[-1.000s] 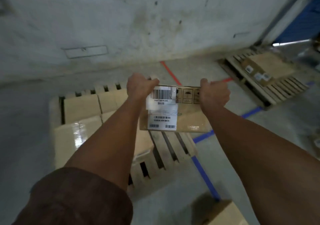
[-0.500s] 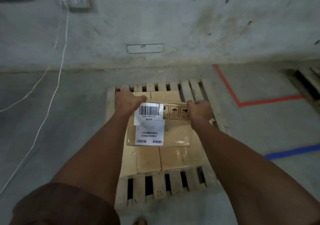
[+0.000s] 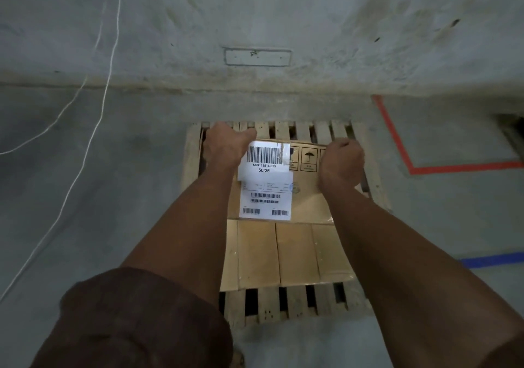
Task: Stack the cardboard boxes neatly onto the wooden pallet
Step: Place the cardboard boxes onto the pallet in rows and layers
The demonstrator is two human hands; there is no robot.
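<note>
A brown cardboard box (image 3: 307,203) with white barcode labels is held over the far half of the wooden pallet (image 3: 286,132). My left hand (image 3: 226,146) grips its far left corner. My right hand (image 3: 341,160) grips its far right corner. Whether the box rests on anything below is hidden. Several cardboard boxes (image 3: 286,254) lie side by side on the near half of the pallet, just in front of the held one.
The pallet lies on grey concrete floor close to a grey wall (image 3: 255,13). White cables (image 3: 85,146) trail across the floor at left. Red tape (image 3: 442,167) and blue tape (image 3: 490,260) mark the floor at right.
My view has swung from the side to face the pallet squarely and come closer. The held box has moved from beyond the pallet's right side to over its far half.
</note>
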